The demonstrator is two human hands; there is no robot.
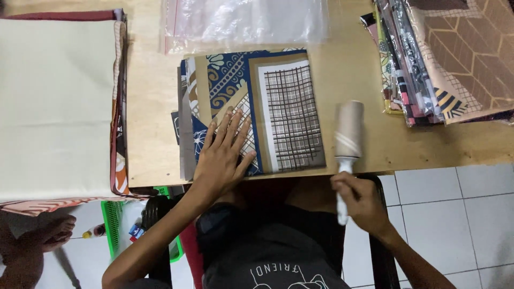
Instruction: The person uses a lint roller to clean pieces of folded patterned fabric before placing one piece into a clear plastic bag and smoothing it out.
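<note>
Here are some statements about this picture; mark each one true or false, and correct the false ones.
1. The left hand lies flat on the folded patterned cloth. True.
2. The right hand holds a pair of scissors. False: it grips the white handle of a lint roller.
3. The lint roller rests on the cloth. False: its roll is beside the cloth, over the bare wooden table.
4. A clear plastic bag lies beyond the cloth. True.
5. The floor is carpeted. False: white tiles.

Small textile packing workshop: plywood worktable (150, 134); stacks of folded printed fabrics (428, 64) at its right and left ends; clear plastic bags (246, 21) at its far edge; white tiled floor (455, 203) beneath.
</note>
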